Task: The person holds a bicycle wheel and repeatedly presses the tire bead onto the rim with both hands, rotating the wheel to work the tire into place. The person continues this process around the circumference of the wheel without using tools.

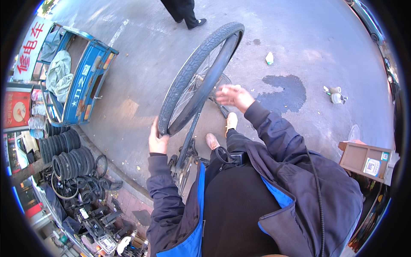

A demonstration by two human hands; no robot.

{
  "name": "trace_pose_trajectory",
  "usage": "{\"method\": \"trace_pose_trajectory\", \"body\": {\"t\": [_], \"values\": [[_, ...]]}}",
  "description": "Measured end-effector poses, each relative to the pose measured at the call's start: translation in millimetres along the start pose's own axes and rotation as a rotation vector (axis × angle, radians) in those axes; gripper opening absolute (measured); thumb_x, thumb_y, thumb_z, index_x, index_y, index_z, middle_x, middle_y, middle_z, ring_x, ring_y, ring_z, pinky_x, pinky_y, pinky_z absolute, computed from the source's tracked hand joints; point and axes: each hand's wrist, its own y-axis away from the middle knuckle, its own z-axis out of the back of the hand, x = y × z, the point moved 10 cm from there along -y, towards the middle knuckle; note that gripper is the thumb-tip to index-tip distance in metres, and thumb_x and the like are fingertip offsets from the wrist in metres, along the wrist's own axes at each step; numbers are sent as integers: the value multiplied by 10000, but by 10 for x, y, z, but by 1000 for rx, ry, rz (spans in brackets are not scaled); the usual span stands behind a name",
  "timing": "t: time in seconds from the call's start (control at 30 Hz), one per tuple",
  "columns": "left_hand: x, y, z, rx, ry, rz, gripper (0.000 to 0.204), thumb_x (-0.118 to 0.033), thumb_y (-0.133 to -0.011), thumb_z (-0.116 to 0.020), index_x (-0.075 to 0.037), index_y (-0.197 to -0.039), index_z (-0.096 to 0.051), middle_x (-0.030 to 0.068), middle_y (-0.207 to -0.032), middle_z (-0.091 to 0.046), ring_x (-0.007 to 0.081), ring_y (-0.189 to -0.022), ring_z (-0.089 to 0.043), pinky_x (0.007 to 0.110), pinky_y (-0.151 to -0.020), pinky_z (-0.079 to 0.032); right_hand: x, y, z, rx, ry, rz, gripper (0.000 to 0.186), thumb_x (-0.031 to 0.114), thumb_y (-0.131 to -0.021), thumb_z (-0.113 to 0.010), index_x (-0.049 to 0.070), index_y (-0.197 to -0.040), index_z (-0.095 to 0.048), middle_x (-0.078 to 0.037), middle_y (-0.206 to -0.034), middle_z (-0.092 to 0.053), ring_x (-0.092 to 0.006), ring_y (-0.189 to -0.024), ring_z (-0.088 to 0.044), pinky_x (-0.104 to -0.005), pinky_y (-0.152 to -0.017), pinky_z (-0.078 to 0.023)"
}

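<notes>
The work on the wheel appears to be partway along: the treaded tyre [182, 77] is running along the wheel's left side, while a smooth black ring, seemingly an inner tube [207, 90], is showing along the right side, so closing the wheel up looks not yet done; whether the ring is tucked in anywhere is staying unclear. The wheel is standing tilted between the two hands, its upper part reaching beyond them, and bars of a bicycle frame [187, 147] are slanting just right of the left hand [158, 139]. That hand is pressing fingers and thumb against the tyre's lower end, though how firmly it is gripping I cannot tell. The right hand [234, 96] is spreading open and blurred just beside the ring, seemingly grasping nothing; contact I cannot tell. The tyre's rubber is looking matt and blocky with tread, the ring plump and faintly glossy, and thin straight spokes [188, 92] are fanning between them. Left of the left hand, ribbed black tyres [72, 160] are lying in round stacks; right of the right hand, a dark, irregular patch [286, 92] is staining the grey pavement [274, 32].
</notes>
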Motion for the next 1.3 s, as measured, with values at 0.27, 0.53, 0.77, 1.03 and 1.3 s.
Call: {"method": "trace_pose_trajectory", "body": {"t": [0.27,0.53,0.77,1.03,1.3], "values": [[-1865,-281,-877,2,-307,-270,517,-153,-1093,-652,25,-1568,-555,155,-1499,-640,252,-1402,-591,371,-1222,-405,1433,94,-629,264,-484,208,331,264,-1092,-691,3,-1294,-659,-152,-1160,-773,-249,-1019,-767,-396,-931,-624],[-798,-76,-181,-30,-26,-37,570,-187,-1127,-658,65,-1613,-499,133,-1553,-610,210,-1433,-556,353,-1237,-391,862,160,-1359,305,-149,85,375,274,-1057,-766,-17,-1254,-634,-117,-1080,-763,-208,-860,-790,-322,-758,-661],[-616,-17,-24,80,-20,35,581,-245,-1120,-671,55,-1598,-530,147,-1523,-640,218,-1401,-588,351,-1210,-418,940,265,-1466,290,-169,154,411,242,-1050,-770,-9,-1334,-610,-125,-1077,-764,-209,-883,-792,-316,-753,-651],[-1699,-812,-755,338,-149,13,502,-374,-1169,-548,48,-1405,-681,105,-1345,-736,172,-1247,-651,340,-1108,-481,806,261,-1191,170,-73,105,404,94,-1030,-714,-17,-1385,-556,-122,-1059,-755,-178,-717,-774,-275,-612,-631],[-1648,-987,-1102,451,154,326,477,-417,-1070,-747,16,-1271,-736,94,-1109,-794,134,-930,-730,295,-848,-590,748,-26,-1044,7,-176,215,286,65,-1025,-706,-1,-1259,-554,-130,-1076,-718,-245,-885,-797,-355,-795,-672]]}}
